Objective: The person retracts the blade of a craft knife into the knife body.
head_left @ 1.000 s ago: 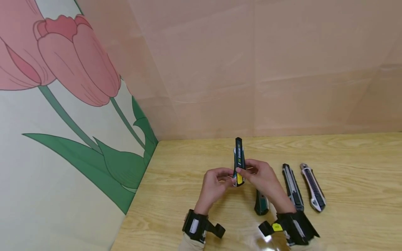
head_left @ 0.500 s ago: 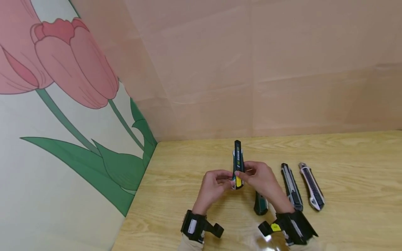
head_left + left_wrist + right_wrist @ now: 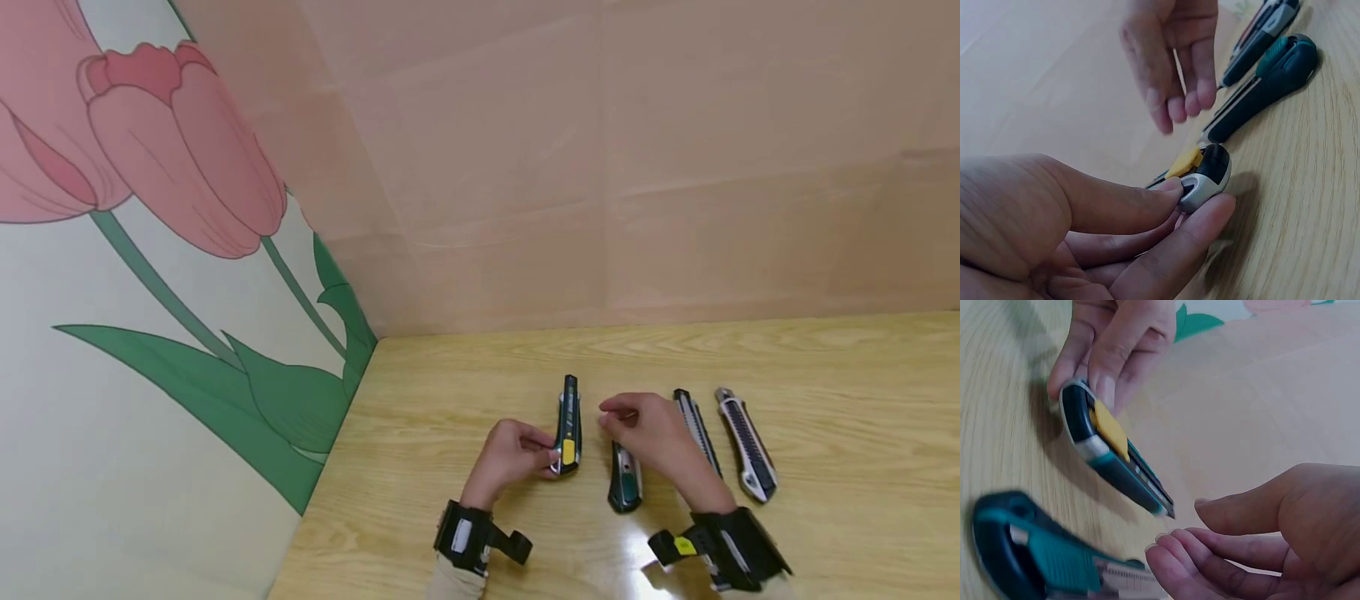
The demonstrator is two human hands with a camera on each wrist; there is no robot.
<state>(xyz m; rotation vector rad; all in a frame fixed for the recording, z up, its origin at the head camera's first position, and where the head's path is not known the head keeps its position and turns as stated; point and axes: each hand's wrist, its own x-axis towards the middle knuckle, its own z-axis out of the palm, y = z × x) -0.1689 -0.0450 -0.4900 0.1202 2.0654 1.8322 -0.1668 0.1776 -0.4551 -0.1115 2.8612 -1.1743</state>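
In the head view my left hand (image 3: 510, 454) pinches the rear end of a dark teal utility knife (image 3: 570, 417) with a yellow slider. Thumb and fingertips close on its grey-and-black butt in the left wrist view, low over the table. The knife's front end points away from me. To its right, my right hand (image 3: 651, 429) is apart from it, thumb and fingers relaxed with nothing between them, as the right wrist view shows. Below that hand lies a green-and-black utility knife (image 3: 625, 483), its front partly hidden by the hand.
Farther right on the wood-grain table (image 3: 862, 433) lie a grey-and-black utility knife (image 3: 696, 425), partly behind the right forearm, and a white-and-dark utility knife (image 3: 746, 446). A pinkish sheet (image 3: 487, 167) backs the table, and a tulip-printed panel (image 3: 150, 350) borders its left.
My right hand has let go of the yellow-slider utility knife and moved right. My left hand has lowered that knife towards me and the table. The other utility knives stay put.
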